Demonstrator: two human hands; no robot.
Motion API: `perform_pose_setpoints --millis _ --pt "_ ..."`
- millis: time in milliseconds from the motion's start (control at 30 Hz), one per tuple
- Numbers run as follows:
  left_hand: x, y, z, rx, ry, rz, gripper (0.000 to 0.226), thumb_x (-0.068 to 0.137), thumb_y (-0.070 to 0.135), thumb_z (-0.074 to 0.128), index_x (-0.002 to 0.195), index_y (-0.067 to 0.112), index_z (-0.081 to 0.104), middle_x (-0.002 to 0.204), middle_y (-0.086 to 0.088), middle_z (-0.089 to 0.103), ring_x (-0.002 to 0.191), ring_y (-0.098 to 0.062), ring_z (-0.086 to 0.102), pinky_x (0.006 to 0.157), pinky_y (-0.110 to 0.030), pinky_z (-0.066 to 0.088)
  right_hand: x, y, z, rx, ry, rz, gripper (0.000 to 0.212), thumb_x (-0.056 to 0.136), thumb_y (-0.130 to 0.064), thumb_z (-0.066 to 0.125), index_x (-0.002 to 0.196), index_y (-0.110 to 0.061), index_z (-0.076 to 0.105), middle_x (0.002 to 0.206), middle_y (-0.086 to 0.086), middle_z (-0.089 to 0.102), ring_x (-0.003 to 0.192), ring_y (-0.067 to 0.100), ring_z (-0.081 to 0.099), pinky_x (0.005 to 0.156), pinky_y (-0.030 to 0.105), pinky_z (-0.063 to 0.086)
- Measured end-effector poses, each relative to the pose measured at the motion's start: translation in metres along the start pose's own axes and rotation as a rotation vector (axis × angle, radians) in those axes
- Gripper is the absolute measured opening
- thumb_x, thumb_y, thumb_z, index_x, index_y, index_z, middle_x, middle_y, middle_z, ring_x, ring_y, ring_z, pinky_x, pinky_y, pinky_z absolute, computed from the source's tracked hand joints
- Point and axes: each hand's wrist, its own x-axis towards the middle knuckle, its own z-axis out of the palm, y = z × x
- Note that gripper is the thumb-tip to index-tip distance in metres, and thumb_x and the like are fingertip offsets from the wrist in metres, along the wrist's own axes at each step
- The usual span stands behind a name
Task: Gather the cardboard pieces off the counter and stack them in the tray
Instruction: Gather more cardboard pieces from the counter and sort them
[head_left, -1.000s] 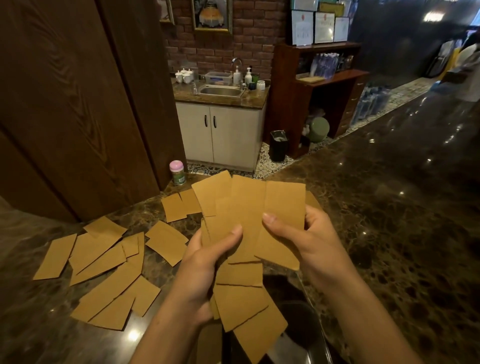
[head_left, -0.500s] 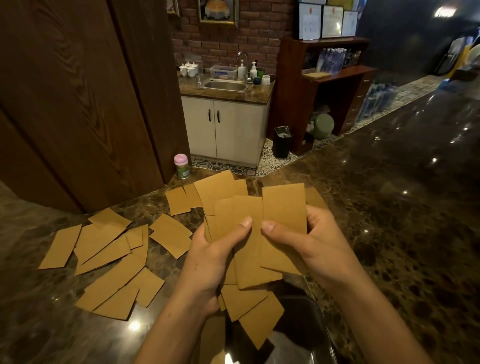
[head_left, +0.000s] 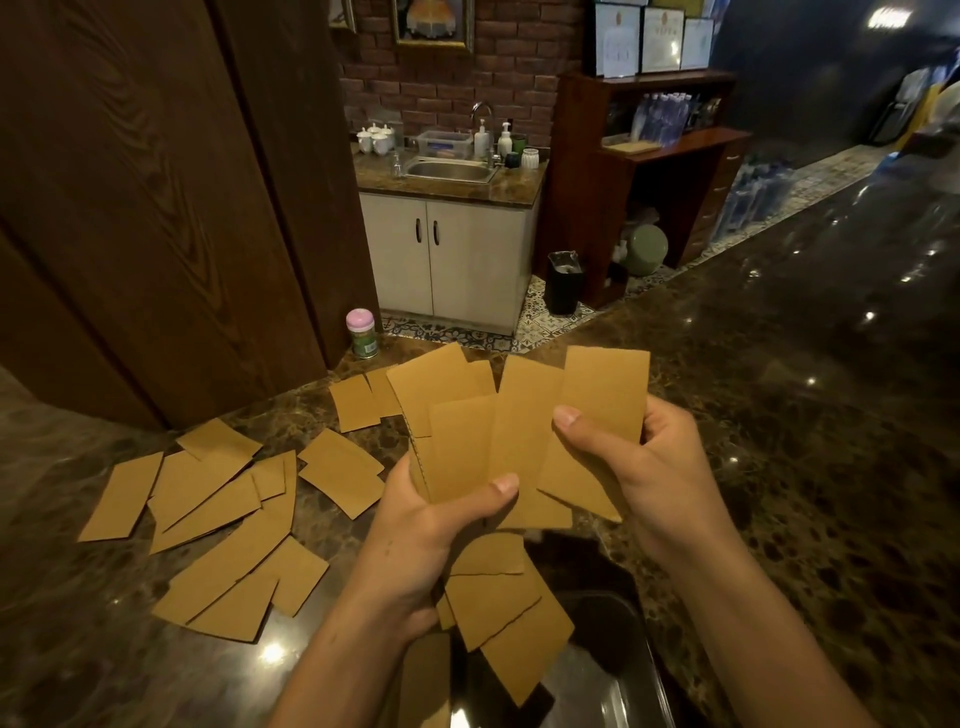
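L fingers (head_left: 498, 487) + R fingers (head_left: 569, 418) pinch fanned flat tan cardboard pieces (head_left: 519, 441); glossy marble counter (head_left: 779, 441); dark tray (head_left: 631, 618) below

both hands raised above the dark marble counter (head_left: 789, 426). left hand (head_left: 421, 535) grips a fanned bundle of cardboard pieces (head_left: 467, 447), thumb across the front. right hand (head_left: 654, 467) pinches the rightmost piece (head_left: 602, 395). more pieces hang below the left hand, over a dark tray (head_left: 618, 670). loose pieces (head_left: 218, 519) lie overlapping at left. pink-lidded jar (head_left: 361, 332) stands at the counter's far edge.
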Motion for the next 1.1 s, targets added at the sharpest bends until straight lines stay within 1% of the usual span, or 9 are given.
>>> perform_pose_setpoints --millis 100,200,300,367,467,567,733,933,1100 --pt "-0.001 0.001 -0.003 0.063 -0.078 -0.011 0.061 0.061 0.011 0.086 0.116 0.02 0.061 0.102 -0.007 0.078 0.094 -0.03 0.076 0.073 -0.037 0.063 0.022 -0.024 -0.017 -0.192 -0.194 0.048 0.025 0.081 -0.02 0.081 0.104 -0.013 0.073 0.097 0.001 0.08 0.089 0.017 0.078 0.071 0.027 0.061" --pt "-0.002 0.001 -0.002 0.068 -0.119 -0.035 0.063 0.052 0.019 0.09 0.11 0.025 0.066 0.094 -0.002 0.079 0.088 -0.025 0.077 0.068 -0.032 0.062 0.046 -0.051 -0.029 -0.438 -0.425 0.127 0.036 0.077 -0.03 0.082 0.104 -0.008 0.075 0.101 0.012 0.079 0.094 0.028 0.076 0.081 0.039 0.057" --pt "0.001 0.003 0.006 -0.064 -0.129 -0.013 0.034 0.07 0.006 0.083 0.102 0.019 0.077 0.098 -0.017 0.078 0.079 -0.031 0.076 0.067 -0.039 0.064 0.049 -0.054 -0.017 -0.25 -0.208 0.016 0.021 0.087 -0.018 0.079 0.106 -0.012 0.075 0.101 0.007 0.081 0.093 0.022 0.078 0.081 0.036 0.061" --pt "0.003 0.006 0.012 -0.139 -0.065 0.01 0.037 0.08 0.003 0.078 0.115 0.01 0.072 0.105 -0.024 0.076 0.082 -0.032 0.076 0.069 -0.04 0.064 0.036 -0.044 -0.005 -0.108 -0.006 -0.031 0.02 0.09 -0.018 0.077 0.109 -0.015 0.073 0.101 0.005 0.081 0.093 0.02 0.079 0.08 0.036 0.063" --pt "0.007 0.011 0.014 -0.165 0.062 0.072 0.037 0.079 0.01 0.073 0.115 0.013 0.067 0.1 -0.018 0.078 0.08 -0.032 0.076 0.066 -0.039 0.064 0.008 -0.019 0.007 -0.081 0.027 -0.009 0.018 0.091 -0.02 0.076 0.109 -0.019 0.071 0.103 0.003 0.08 0.094 0.02 0.078 0.084 0.043 0.064" --pt "0.008 0.016 0.008 -0.099 0.093 0.12 0.036 0.078 0.008 0.073 0.113 0.014 0.065 0.097 -0.01 0.08 0.082 -0.028 0.078 0.064 -0.034 0.063 -0.011 -0.007 0.005 -0.161 -0.116 0.029 0.02 0.09 -0.021 0.075 0.11 -0.019 0.071 0.103 0.001 0.079 0.095 0.017 0.077 0.084 0.037 0.064" --pt "0.008 0.018 0.005 0.11 -0.092 0.053 0.028 0.079 0.007 0.075 0.103 0.018 0.065 0.083 0.004 0.079 0.076 -0.013 0.076 0.062 -0.02 0.057 0.001 -0.027 -0.01 -0.394 -0.456 0.075 0.017 0.089 -0.027 0.077 0.105 -0.021 0.074 0.094 -0.006 0.077 0.086 0.008 0.074 0.074 0.022 0.058" --pt "0.011 0.016 0.006 -0.177 -0.119 -0.083 0.044 0.084 0.009 0.075 0.125 0.007 0.062 0.106 -0.023 0.075 0.083 -0.036 0.075 0.069 -0.042 0.063 0.014 -0.02 -0.001 -0.158 -0.092 0.038 0.025 0.09 -0.019 0.076 0.114 -0.015 0.07 0.102 0.006 0.08 0.092 0.024 0.078 0.073 0.034 0.064" --pt "0.01 0.016 0.007 -0.155 0.002 -0.009 0.045 0.072 0.007 0.074 0.115 0.015 0.062 0.089 -0.009 0.08 0.076 -0.028 0.078 0.061 -0.039 0.063 0.004 -0.011 0.001 0.147 -0.005 0.108 0.04 0.083 -0.022 0.073 0.121 -0.011 0.068 0.107 0.008 0.08 0.097 0.025 0.078 0.074 0.031 0.064"
